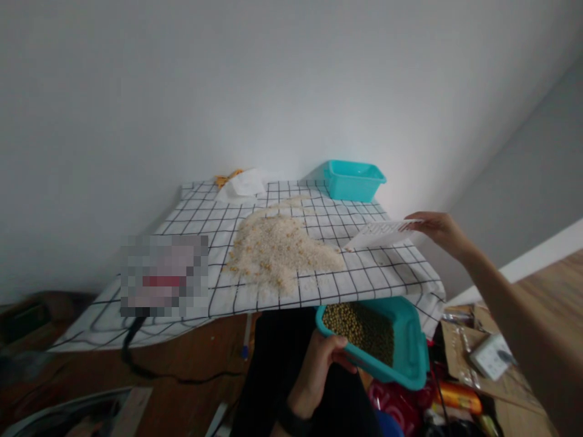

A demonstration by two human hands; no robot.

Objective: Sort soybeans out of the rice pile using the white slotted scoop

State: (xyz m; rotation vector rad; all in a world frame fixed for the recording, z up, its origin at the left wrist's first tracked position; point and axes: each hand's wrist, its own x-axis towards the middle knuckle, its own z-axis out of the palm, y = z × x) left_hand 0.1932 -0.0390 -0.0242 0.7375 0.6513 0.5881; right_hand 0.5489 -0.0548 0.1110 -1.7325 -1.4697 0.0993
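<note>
My left hand [321, 358] grips the near left rim of a turquoise plastic bin [407, 343], held tilted just below the table's front edge. Inside it lie yellowish beans [341, 321] on the left and small dark green beans [376, 331] beside them. Over the right of the table, my right hand [430, 224] is closed on the far end of a white slotted plastic sheet [385, 233]. The sheet slants down, its left corner low near the right tip of a spread heap of pale grains [282, 246] dotted with yellow beans.
A checked cloth [319, 209] covers the table. Another turquoise bin [353, 182] stands at the back right. White tissue [243, 185] and an orange item [228, 177] lie at the back left. A pixelated object [164, 276] with a black cable is at the left. Clutter fills the floor at right.
</note>
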